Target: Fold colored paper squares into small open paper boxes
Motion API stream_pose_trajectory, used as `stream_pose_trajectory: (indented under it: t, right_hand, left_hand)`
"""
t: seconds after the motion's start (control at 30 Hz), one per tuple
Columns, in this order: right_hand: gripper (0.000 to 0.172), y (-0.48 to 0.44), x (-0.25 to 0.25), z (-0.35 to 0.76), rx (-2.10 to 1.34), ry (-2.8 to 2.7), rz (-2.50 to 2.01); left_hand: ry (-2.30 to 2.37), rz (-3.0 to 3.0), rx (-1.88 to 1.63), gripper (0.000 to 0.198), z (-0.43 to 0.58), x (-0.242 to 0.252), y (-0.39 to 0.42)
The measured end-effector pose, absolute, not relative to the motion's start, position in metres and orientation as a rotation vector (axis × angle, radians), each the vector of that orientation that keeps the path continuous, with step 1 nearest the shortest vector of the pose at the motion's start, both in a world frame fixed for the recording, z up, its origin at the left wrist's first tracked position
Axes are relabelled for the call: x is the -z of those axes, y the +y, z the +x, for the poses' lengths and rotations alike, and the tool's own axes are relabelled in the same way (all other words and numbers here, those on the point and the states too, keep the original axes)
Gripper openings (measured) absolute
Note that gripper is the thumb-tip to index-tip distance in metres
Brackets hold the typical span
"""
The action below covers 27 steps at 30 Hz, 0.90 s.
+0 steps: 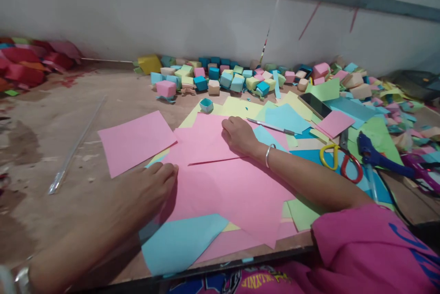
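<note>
A large pink paper sheet [213,193] lies in front of me on a layer of coloured sheets. A second pink piece [209,135] lies on its upper part; its lower edge stands slightly off the sheet. My right hand [239,137] rests on this piece with its fingers curled closed at the upper edge. My left hand [156,188] is closed at the left edge of the large sheet, its fingertips mostly hidden. Left of them is a loose pink rectangle [137,142]. Beside my right hand lies a slim craft knife [271,126].
Several small folded paper boxes [213,74] line the wall. To the right are a phone [314,105], scissors [343,154] and a blue glue gun [381,158]. A clear strip [77,147] lies left. A blue paper piece [182,241] overlaps the table's front edge.
</note>
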State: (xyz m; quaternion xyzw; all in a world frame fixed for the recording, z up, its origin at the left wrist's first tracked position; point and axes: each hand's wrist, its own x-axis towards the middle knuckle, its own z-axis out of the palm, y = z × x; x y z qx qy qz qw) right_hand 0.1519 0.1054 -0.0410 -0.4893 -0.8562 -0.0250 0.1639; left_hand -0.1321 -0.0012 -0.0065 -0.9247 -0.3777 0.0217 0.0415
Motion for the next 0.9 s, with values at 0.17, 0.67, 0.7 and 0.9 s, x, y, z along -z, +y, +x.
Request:
stream_pose_trajectory:
  t: [0.17,0.67,0.7,0.9]
  right_hand:
    - [0.015,0.105,0.041,0.151,0.043,-2.437,-1.402]
    - [0.017,0.109,0.030,0.154,-0.024,-2.419,-1.523]
    - [0.018,0.110,0.029,0.154,0.050,-2.424,-1.562]
    - [0.026,0.117,-0.017,0.176,0.338,-2.491,-1.729]
  left_hand:
    - [-1.136,-2.851,0.282,0.033,-0.103,-0.010,0.030]
    - [-0.944,-3.071,0.490,0.023,-0.017,0.022,0.077]
    - [-0.939,-3.088,0.473,0.022,-0.017,0.021,0.078]
    - [-0.908,-3.043,0.381,0.031,-0.021,0.022,0.081]
